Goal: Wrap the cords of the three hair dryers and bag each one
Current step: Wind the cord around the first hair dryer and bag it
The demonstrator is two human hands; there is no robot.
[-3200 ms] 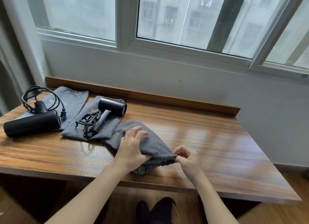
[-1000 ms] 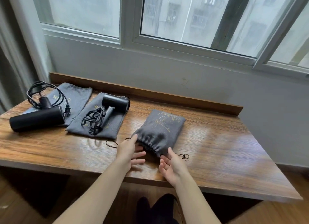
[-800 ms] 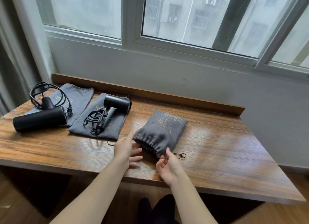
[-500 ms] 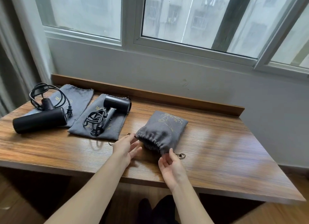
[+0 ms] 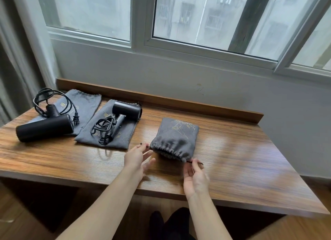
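The full gray bag [image 5: 176,139] sits in the middle of the wooden desk [image 5: 241,159]. It has a gold drawing and gold writing too small to read. Its mouth is pulled shut and something bulges inside, but that thing is hidden.

The left hand [image 5: 137,156] pinches the black string [image 5: 145,145] at the left of the bag's mouth. The right hand [image 5: 195,177] pinches the other string end [image 5: 196,162] at the right.

Left of the full bag, a black hair dryer [image 5: 125,112] and its cord lie on top of a flat bag [image 5: 109,132]. Further left, another hair dryer [image 5: 44,127] lies partly on a second flat bag [image 5: 84,103]. Both flat bags have small gold marks.
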